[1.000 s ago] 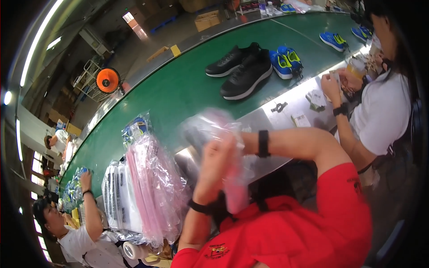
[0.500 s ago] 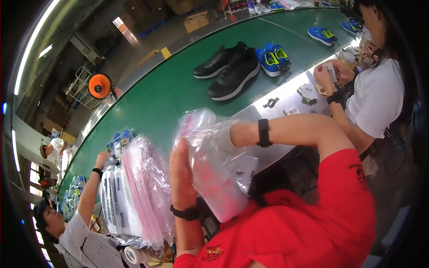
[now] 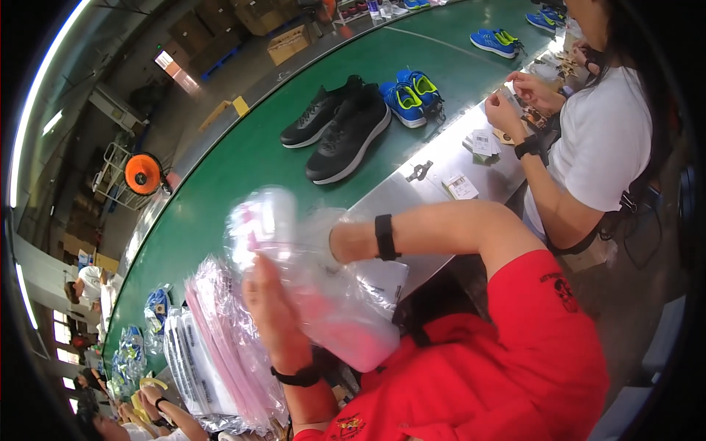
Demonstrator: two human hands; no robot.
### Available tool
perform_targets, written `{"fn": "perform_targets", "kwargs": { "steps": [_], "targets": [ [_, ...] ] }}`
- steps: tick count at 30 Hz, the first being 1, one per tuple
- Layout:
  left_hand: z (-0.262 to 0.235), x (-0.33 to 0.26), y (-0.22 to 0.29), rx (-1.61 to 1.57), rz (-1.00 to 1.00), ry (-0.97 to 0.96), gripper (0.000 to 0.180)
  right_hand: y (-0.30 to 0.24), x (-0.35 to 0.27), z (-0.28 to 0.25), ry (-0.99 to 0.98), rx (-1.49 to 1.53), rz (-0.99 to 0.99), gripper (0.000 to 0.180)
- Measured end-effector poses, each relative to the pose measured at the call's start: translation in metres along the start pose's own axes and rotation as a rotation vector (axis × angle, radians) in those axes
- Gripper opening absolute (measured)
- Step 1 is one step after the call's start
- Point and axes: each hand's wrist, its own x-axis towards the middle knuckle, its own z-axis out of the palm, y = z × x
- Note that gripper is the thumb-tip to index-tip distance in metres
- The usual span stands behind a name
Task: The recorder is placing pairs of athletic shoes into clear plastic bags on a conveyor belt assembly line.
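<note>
A clear plastic bag (image 3: 331, 312), pinkish in its lower part, is held up in front of my body. My left hand (image 3: 271, 305) grips its left side, fingers pointing up and slightly blurred. Reaching in from the right, my right hand (image 3: 347, 242) is inside the bag's upper part, its fingers hidden by shiny film. A pair of black shoes (image 3: 353, 132) with pale soles stands on the green belt beyond my hands. Just left of my left hand lies a thick stack of pink-tinted and clear plastic bags (image 3: 220, 323).
Blue-and-yellow shoes (image 3: 413, 97) stand beside the black pair on the green belt (image 3: 198, 220). Paper tags (image 3: 462, 186) lie on the metal ledge (image 3: 412, 202). A co-worker in white (image 3: 599, 140) handles small items at right; another person's arm (image 3: 176, 419) shows at lower left.
My hands and the bag have moved slightly left in the picture, as has the whole scene. The co-worker at lower left has drawn their arm back from a bagged blue item on the belt.
</note>
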Motion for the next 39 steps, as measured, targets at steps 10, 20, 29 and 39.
{"fn": "perform_targets", "kwargs": {
  "steps": [10, 20, 29, 39],
  "targets": [
    [-0.019, 0.063, 0.021, -0.026, 0.230, 0.278, 0.038, 0.026, -0.025, -0.108, 0.547, 0.533, -0.250, 0.020],
    [0.022, 0.085, 0.007, 0.065, 0.211, 0.339, 0.023, 0.267, -0.093, -0.078, 0.135, -0.185, 0.970, 0.058],
    [0.013, 0.088, -0.017, 0.058, 0.080, 0.353, 0.018, 0.315, -0.078, -0.035, 0.058, -0.410, 0.979, 0.047],
    [0.017, 0.083, -0.029, -0.069, -0.001, 0.038, 0.017, 0.211, -0.141, -0.070, 1.272, 0.975, 0.290, 0.042]
  ]
}}
